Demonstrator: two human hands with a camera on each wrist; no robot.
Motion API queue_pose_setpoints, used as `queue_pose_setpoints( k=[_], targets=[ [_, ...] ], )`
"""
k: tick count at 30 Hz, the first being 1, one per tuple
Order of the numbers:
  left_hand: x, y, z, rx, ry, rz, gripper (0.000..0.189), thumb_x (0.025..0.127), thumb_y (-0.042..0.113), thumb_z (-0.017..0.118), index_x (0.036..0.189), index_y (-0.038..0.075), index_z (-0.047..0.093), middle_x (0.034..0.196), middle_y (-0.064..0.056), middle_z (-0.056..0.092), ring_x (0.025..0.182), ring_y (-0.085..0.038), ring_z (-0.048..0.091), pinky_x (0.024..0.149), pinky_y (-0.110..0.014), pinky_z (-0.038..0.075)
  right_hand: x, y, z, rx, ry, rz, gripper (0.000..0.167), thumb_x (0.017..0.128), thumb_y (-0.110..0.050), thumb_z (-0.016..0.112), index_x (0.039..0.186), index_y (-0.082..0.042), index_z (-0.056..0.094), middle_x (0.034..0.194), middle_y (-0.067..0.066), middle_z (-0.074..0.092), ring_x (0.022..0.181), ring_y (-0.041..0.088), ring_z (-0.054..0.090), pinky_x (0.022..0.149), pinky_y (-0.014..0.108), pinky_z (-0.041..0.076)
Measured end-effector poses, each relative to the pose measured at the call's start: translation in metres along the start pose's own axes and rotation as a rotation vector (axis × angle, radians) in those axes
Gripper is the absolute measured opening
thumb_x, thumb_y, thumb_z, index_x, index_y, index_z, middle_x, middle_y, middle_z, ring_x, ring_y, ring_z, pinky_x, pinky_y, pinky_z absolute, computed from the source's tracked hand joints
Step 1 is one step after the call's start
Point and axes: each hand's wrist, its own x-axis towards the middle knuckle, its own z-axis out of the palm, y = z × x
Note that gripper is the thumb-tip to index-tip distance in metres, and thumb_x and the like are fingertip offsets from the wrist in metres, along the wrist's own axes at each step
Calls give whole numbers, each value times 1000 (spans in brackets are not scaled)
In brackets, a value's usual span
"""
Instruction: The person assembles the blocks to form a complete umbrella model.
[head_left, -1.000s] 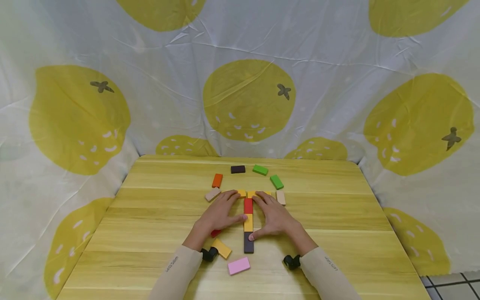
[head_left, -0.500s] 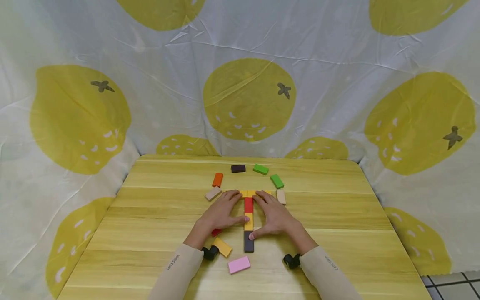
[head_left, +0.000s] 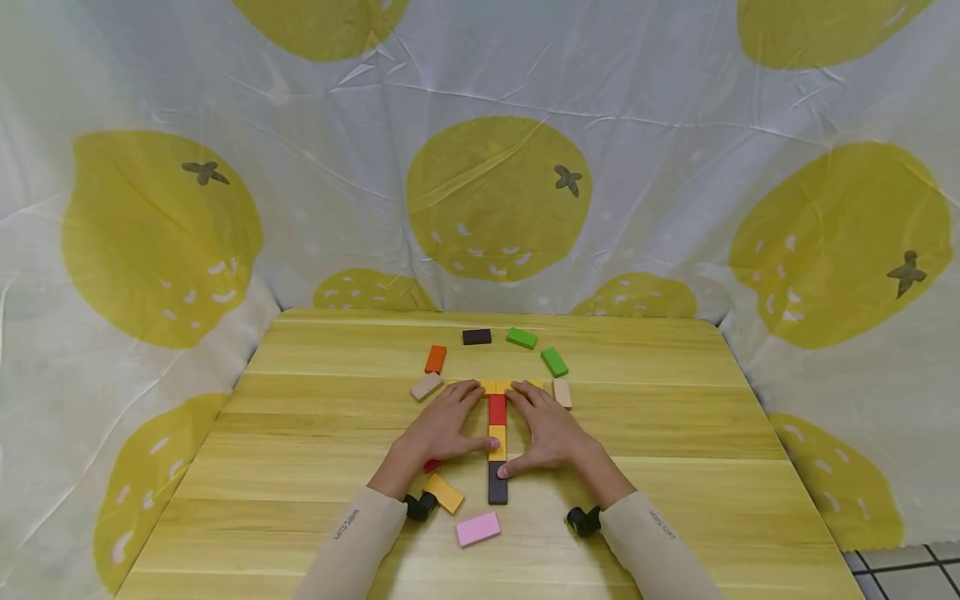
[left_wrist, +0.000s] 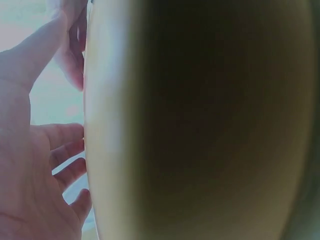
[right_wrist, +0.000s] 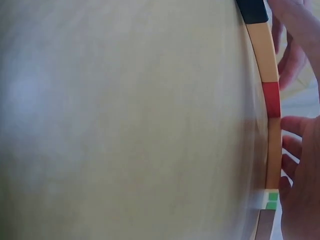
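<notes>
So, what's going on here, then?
Someone is handling coloured blocks that form a T on a wooden table. The left hand has its thumb at the stem's yellow block; the right hand has its thumb at the dark block at the foot. Both hands' fingers are at the yellow crossbar. Green blocks and a pink block lie apart from it.

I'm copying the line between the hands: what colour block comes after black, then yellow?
The block is red, clearest in the head view.
</notes>
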Motion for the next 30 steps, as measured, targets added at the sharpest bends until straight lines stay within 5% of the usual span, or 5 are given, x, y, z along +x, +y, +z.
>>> queue_pose_setpoints(
  k=[14,21,30],
  targets=[
    [-1,2,-1,26,-14,-2,125,70,92,63,160,10,37,166,-7,34,153,-28,33,123,-49,35,1,2,-7,19,-32,-19,102,87,-62,66,165,-12,24,172,6,23,160,30,19,124,55,31],
    [1,8,0,105,-57,47,139,60,99,61,165,15,26,172,-4,23,158,-31,23,129,-52,22,3,6,-5,-9,-11,-59,96,81,-43,67,163,-8,29,170,8,28,159,31,22,125,52,31],
    [6,17,1,146,-125,87,142,57,98,64,167,23,16,175,3,12,162,-32,7,128,-62,9,2,6,-5,7,-2,-64,99,80,-40,68,164,-8,26,170,10,25,158,32,24,125,53,29]
  ],
)
